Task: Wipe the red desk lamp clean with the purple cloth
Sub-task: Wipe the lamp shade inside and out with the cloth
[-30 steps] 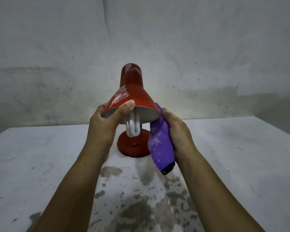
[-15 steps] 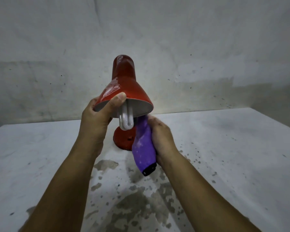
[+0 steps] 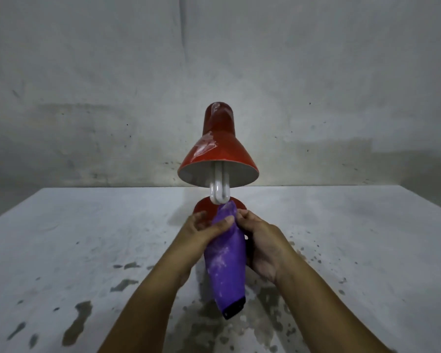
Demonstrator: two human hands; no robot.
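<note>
The red desk lamp [image 3: 218,151] stands at the middle of the pale, stained bench [image 3: 87,238], near its far edge at 12 o'clock, with bare surface spreading wide toward 3 and 9 o'clock. Its glossy, flared shade tilts this way over a white looped bulb [image 3: 219,191] and a round base. Just below at 6 o'clock, the left hand [image 3: 201,233] and right hand [image 3: 262,240] each pinch the top of the purple cloth [image 3: 225,263] in curled fingers; it hangs long, soft and dust-flecked.
</note>
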